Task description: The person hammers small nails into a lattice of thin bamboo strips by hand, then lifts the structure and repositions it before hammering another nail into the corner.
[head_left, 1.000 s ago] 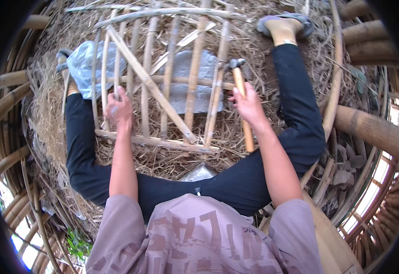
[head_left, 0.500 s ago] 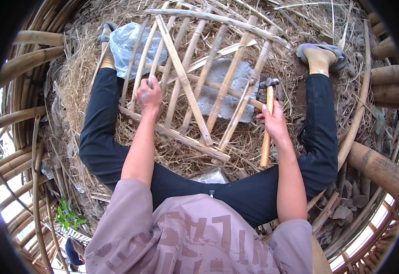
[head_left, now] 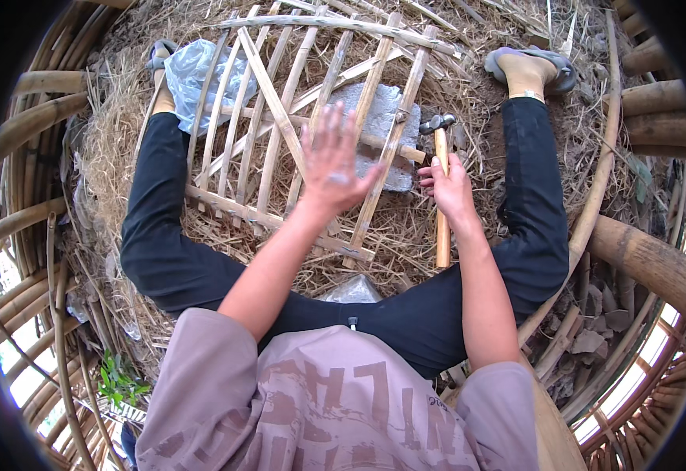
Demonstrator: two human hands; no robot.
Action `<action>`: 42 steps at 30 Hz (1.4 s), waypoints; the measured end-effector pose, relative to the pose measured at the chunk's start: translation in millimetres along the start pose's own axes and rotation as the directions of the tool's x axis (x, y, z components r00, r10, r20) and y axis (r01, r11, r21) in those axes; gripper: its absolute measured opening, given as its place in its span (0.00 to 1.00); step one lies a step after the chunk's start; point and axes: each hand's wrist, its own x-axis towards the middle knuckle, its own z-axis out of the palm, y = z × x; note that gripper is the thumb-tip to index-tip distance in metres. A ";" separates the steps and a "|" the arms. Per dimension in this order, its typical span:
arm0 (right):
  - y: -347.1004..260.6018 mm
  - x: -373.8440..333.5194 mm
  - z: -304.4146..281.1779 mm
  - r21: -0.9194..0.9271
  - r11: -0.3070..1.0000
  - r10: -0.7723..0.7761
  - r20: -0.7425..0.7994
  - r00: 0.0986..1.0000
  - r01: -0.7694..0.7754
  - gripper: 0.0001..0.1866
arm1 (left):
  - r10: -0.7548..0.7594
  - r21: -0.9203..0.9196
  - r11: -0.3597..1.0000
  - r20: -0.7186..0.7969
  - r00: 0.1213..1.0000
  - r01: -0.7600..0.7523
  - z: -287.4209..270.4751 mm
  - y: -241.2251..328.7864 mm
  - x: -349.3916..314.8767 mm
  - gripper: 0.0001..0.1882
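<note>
A bamboo lattice frame (head_left: 280, 102) of several parallel slats, with a diagonal slat and two end rails, lies between my spread legs. My left hand (head_left: 333, 169) is over its right part with the fingers spread, slightly blurred; whether the palm touches the slats I cannot tell. In my right hand (head_left: 451, 190) is a hammer, its wooden handle (head_left: 443, 235) hanging toward me and its metal head (head_left: 437, 123) just above my fingers. Under the frame's right side sits a grey concrete slab (head_left: 394, 111). A bamboo crosspiece (head_left: 394, 147) ends beside the hammer.
A clear plastic bag (head_left: 194, 78) lies at the frame's far left, by my foot. Near my lap is a clear plastic packet (head_left: 352, 289). Straw (head_left: 406, 251) covers the ground. Thick bamboo poles (head_left: 649, 259) and curved bamboo walls stand on both sides.
My left hand has left the slats at the frame's left side, moved right and opened out. My right hand still grips the hammer. The whole view has shifted slightly.
</note>
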 end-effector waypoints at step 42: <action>10.8 -46.5 0.9 -0.125 0.976 -0.178 0.027 0.984 0.180 0.15 | -0.106 0.029 0.994 0.070 0.992 0.105 58.1 17.4 -17.9 0.62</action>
